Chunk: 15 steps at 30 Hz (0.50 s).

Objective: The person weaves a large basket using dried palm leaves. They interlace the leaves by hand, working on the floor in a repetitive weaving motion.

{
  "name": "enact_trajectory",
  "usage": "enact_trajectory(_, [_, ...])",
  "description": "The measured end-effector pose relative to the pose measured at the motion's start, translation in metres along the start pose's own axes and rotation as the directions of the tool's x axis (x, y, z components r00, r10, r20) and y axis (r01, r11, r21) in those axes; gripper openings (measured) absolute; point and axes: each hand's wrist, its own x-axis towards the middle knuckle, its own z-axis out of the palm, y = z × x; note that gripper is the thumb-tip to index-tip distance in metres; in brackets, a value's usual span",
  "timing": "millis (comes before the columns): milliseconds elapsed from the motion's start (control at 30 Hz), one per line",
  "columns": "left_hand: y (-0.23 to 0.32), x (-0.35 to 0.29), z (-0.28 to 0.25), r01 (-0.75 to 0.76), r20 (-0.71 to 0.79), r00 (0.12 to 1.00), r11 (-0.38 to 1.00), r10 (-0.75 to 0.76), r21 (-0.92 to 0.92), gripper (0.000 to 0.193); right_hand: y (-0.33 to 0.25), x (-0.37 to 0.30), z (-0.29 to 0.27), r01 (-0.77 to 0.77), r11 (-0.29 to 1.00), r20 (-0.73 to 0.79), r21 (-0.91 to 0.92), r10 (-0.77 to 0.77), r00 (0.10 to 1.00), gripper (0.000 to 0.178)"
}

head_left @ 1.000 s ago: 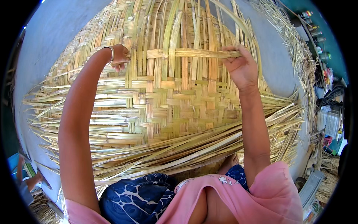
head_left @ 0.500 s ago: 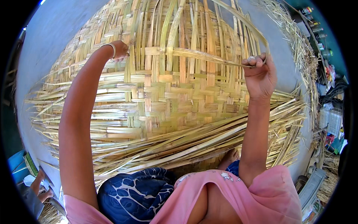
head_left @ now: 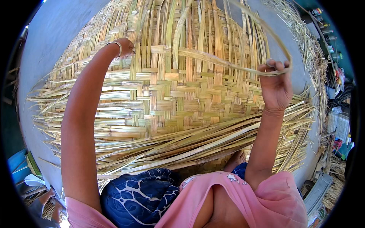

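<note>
A large woven mat [head_left: 186, 91] of split cane-like strips lies before me, tightly plaited nearer me and with loose lengthwise strips towards the far side. My right hand [head_left: 276, 89], above the mat's right side, has its fingers curled round a long flat strip [head_left: 216, 60]. This strip runs crosswise among the lengthwise strips and bends back in a loop beyond the hand. At the left, my left hand [head_left: 124, 48] is closed low over the mat beside the upright strips [head_left: 140, 41]; what its fingers grip is hidden.
A heap of loose strips [head_left: 205, 142] lies across the mat's near part. Straw scraps [head_left: 304, 45] line the grey floor [head_left: 38, 57] at the right. Another person's legs [head_left: 47, 197] show at lower left. A wire crate [head_left: 339, 123] stands at far right.
My right hand has moved to the right and a little nearer, drawing the strip along and swinging its loop outward. The left hand has barely moved.
</note>
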Motion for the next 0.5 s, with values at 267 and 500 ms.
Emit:
enact_trajectory(267, [0.001,-0.001,0.001,0.004,-0.025,1.000,0.994,-0.007,-0.111,0.021,-0.017,0.001,-0.033,-0.113,0.971,0.170,0.210,0.078,0.982,0.017])
enact_trajectory(500, [-0.040,-0.023,-0.017,0.124,0.005,0.992,0.981,-0.126,0.148,0.022,0.019,0.018,-0.108,-0.215,0.974,-0.454,-0.067,0.162,0.876,0.026])
